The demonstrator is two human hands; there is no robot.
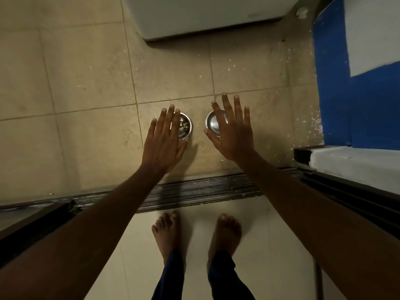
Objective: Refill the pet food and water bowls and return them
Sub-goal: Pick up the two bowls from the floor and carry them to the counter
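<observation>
Left hand and right hand, fingers spread, half cover the food bowl and a seemingly empty second bowl.

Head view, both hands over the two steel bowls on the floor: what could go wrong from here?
1. The left bowl holds a few kibble pieces; tilting it on pickup could scatter them on the tiled floor.
2. The door track lies between the bare feet and the bowls, a likely trip point.
3. The right hand hides much of the right bowl; any water inside could spill.
</observation>
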